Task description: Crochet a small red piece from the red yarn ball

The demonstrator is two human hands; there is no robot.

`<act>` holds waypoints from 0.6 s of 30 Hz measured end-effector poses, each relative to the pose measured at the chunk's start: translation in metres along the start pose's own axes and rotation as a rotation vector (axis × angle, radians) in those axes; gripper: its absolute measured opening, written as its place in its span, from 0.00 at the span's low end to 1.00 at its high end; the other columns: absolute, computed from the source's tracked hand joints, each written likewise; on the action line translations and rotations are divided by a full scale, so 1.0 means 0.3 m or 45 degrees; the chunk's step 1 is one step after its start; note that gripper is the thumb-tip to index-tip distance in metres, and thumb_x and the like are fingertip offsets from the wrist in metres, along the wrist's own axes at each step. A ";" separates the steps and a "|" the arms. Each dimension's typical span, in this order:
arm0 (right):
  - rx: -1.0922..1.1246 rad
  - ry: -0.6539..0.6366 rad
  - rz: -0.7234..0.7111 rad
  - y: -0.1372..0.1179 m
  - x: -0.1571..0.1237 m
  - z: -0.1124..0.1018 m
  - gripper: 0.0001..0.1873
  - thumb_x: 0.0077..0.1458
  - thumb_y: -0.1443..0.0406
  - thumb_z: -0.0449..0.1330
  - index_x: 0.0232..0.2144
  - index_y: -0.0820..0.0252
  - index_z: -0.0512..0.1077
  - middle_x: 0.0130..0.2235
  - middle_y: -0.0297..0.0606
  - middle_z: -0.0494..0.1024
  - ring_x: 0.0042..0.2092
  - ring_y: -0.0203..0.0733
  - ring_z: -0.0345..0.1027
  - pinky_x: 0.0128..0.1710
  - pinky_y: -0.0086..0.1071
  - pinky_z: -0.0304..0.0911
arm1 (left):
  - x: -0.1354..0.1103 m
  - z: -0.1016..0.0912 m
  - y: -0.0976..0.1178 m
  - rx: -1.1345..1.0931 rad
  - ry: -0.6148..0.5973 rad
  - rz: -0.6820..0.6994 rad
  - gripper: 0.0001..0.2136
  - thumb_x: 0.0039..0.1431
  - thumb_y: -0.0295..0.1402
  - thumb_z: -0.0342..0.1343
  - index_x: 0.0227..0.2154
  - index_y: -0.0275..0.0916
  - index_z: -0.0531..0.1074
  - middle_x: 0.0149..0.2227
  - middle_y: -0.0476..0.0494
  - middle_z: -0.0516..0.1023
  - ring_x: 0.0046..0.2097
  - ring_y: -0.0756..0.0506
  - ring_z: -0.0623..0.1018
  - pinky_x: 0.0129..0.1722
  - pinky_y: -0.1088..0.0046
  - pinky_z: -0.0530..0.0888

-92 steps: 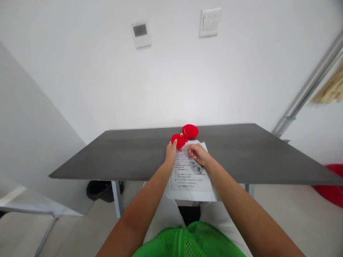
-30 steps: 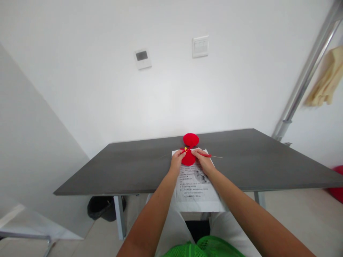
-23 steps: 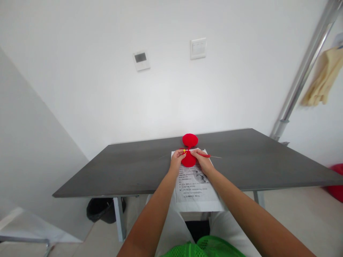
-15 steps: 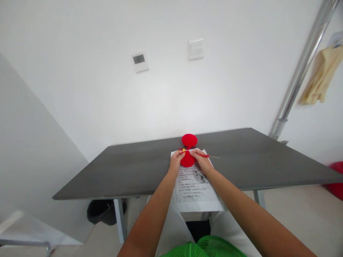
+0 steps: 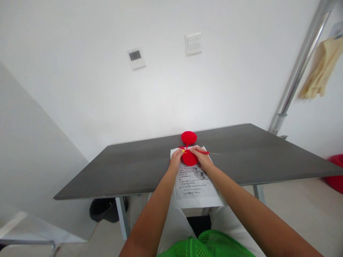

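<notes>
A flat round red crochet piece (image 5: pixel 190 158) is held over a printed sheet (image 5: pixel 191 194). My left hand (image 5: pixel 175 159) is closed, its fingertips pinching at the left edge of the piece beside a small yellow clip-like thing (image 5: pixel 184 151). My right hand (image 5: pixel 201 157) is closed around a crochet hook (image 5: pixel 205 152) with a red handle; its thin metal shaft points right, and the fingertips touch the piece's upper right edge. Red yarn (image 5: pixel 187 146) runs from the piece to a red yarn ball (image 5: pixel 189 137) behind it. The exact grip of the left fingers is too small to make out.
The sheet lies on a dark grey table (image 5: pixel 128 167) against a white wall, overhanging its front edge. A black bin (image 5: pixel 104 210) stands under the left side. A metal pole (image 5: pixel 297 78) and a hanging cream cloth (image 5: pixel 323 67) are at the right.
The red piece has shifted slightly right relative to my left hand, and more loose yarn shows above it. The view has tilted a little; both hands stay close together.
</notes>
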State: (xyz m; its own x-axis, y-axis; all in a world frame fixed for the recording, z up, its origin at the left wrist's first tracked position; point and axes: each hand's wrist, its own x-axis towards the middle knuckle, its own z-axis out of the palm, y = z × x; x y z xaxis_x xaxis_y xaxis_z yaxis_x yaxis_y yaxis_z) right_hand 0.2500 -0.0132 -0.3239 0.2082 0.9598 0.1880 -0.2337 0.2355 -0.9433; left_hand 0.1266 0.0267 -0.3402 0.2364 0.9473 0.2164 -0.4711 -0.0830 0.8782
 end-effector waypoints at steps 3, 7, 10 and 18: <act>-0.010 0.013 -0.005 -0.001 -0.001 -0.001 0.11 0.38 0.58 0.66 0.21 0.57 0.71 0.24 0.30 0.73 0.28 0.35 0.63 0.29 0.28 0.59 | -0.007 0.004 0.006 0.023 -0.003 -0.039 0.09 0.39 0.36 0.63 0.21 0.36 0.71 0.22 0.51 0.73 0.25 0.52 0.69 0.29 0.76 0.64; -0.016 0.026 -0.012 -0.003 -0.001 -0.002 0.10 0.38 0.58 0.66 0.21 0.56 0.71 0.25 0.30 0.73 0.28 0.35 0.64 0.29 0.29 0.59 | -0.011 0.004 0.007 0.048 -0.011 -0.035 0.09 0.38 0.35 0.63 0.22 0.36 0.72 0.23 0.50 0.73 0.26 0.52 0.69 0.30 0.76 0.65; -0.017 0.041 -0.016 0.000 0.003 -0.003 0.09 0.38 0.58 0.66 0.21 0.56 0.72 0.25 0.30 0.74 0.28 0.36 0.65 0.30 0.30 0.60 | -0.009 0.005 0.007 0.057 -0.003 -0.038 0.10 0.38 0.36 0.63 0.22 0.36 0.71 0.23 0.50 0.73 0.26 0.52 0.70 0.30 0.75 0.65; -0.038 0.124 -0.066 0.027 0.022 -0.017 0.11 0.38 0.56 0.66 0.21 0.55 0.72 0.26 0.31 0.75 0.29 0.39 0.65 0.31 0.32 0.61 | -0.011 0.002 0.013 0.058 0.010 -0.067 0.12 0.39 0.38 0.64 0.24 0.37 0.70 0.24 0.50 0.74 0.27 0.51 0.71 0.30 0.75 0.66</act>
State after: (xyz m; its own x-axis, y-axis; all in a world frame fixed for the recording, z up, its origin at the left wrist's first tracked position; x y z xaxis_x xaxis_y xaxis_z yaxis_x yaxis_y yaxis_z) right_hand 0.2543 -0.0056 -0.3318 0.3110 0.9268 0.2107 -0.1919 0.2784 -0.9411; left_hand 0.1245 0.0232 -0.3372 0.2529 0.9531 0.1665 -0.4188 -0.0473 0.9068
